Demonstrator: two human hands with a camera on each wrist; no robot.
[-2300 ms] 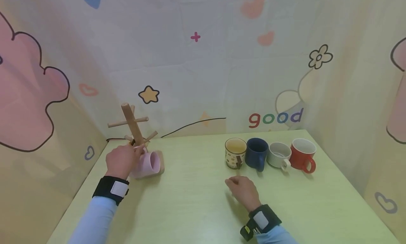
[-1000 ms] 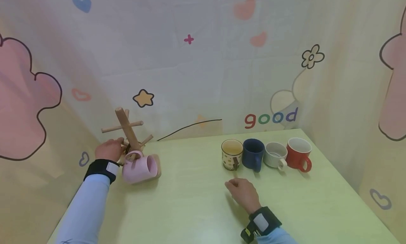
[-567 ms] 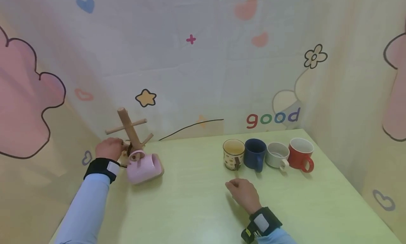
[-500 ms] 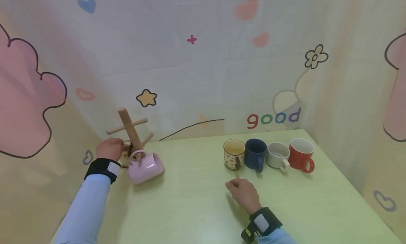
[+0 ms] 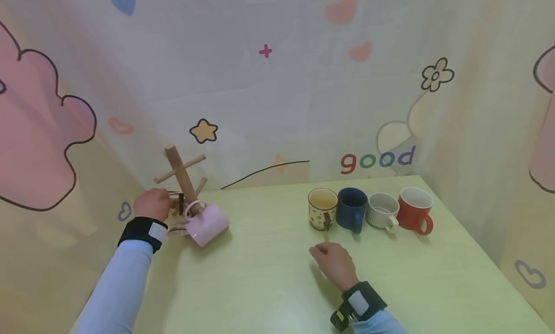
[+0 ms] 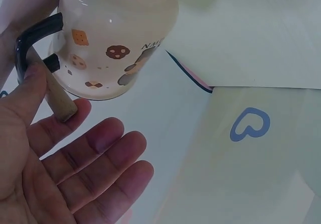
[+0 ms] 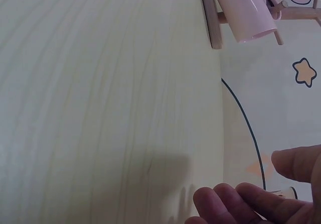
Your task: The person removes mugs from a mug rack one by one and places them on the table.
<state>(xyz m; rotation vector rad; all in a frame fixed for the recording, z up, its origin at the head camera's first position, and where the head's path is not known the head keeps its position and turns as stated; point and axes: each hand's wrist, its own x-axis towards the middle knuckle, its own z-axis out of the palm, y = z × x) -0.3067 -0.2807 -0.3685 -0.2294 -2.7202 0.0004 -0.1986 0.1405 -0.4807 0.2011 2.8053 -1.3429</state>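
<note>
The left hand (image 5: 151, 204) sits at the far-left corner of the desk (image 5: 277, 276), right up against the wooden mug tree (image 5: 181, 172). From the left wrist view, its fingers (image 6: 95, 153) are spread and relaxed, with the thumb resting on the end of a wooden peg (image 6: 59, 102) that runs through the dark handle of a cream mug with cookie prints (image 6: 118, 38). That mug hangs bottom-out on the peg, so the thumb looks like a steadying touch, not a grip.

On the near side of the tree, a pink mug (image 5: 207, 223) hangs by its handle from a low peg, tilted with its mouth pointing out and down towards the desk. The tree leans a little, likely from the weight hanging on it.

Over to the right hand (image 5: 333, 260): it rests on the desk, fingers loosely curled, holding nothing, well apart from the left. Just beyond it stands a tidy row, all upright and mouths up: a spotted cream mug (image 5: 323, 208), a navy mug (image 5: 351, 209), a white ribbed cup (image 5: 381, 209) and a red mug (image 5: 415, 210), close together within easy reach.
</note>
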